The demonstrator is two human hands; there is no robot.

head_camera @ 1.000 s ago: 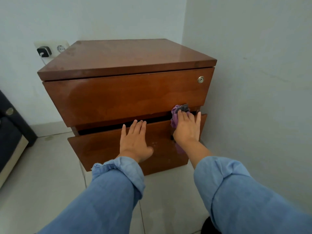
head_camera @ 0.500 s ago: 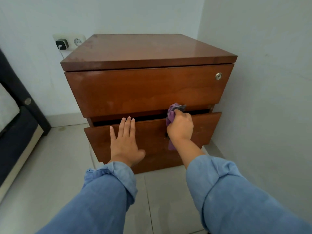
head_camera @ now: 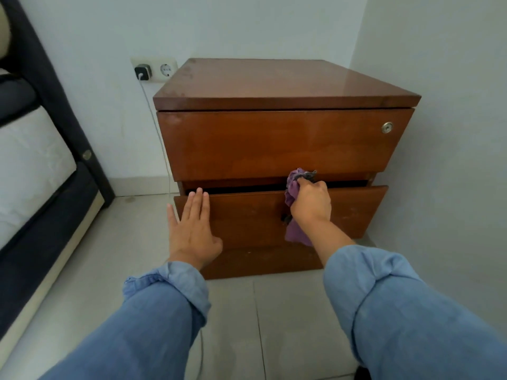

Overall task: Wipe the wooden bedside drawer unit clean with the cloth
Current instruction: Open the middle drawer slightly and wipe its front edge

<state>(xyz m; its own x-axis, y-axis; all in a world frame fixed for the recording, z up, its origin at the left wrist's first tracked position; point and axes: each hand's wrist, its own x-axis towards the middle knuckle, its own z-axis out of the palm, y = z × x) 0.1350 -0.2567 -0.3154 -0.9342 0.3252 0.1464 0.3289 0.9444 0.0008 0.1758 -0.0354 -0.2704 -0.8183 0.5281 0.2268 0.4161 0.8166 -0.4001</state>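
Note:
The wooden bedside drawer unit (head_camera: pixel 274 141) stands in the room's corner, its lower drawer (head_camera: pixel 356 212) pulled out a little. My right hand (head_camera: pixel 311 204) is closed around a bunched purple cloth (head_camera: pixel 293 185) and presses it against the top edge of the lower drawer's front, near the middle; a tail of the cloth hangs below my wrist. My left hand (head_camera: pixel 192 231) lies flat with fingers together on the left end of the same drawer front, holding nothing.
A dark bed frame with a white mattress (head_camera: pixel 35 171) runs along the left. A wall socket with a plugged charger (head_camera: pixel 144 71) sits behind the unit, its white cable (head_camera: pixel 162 144) dropping to the tiled floor. The right wall is close to the unit's side.
My right hand has slid the cloth leftward along the lower drawer's top edge and curled into a fist. My left hand has shifted toward the drawer's left end. The view has swung left.

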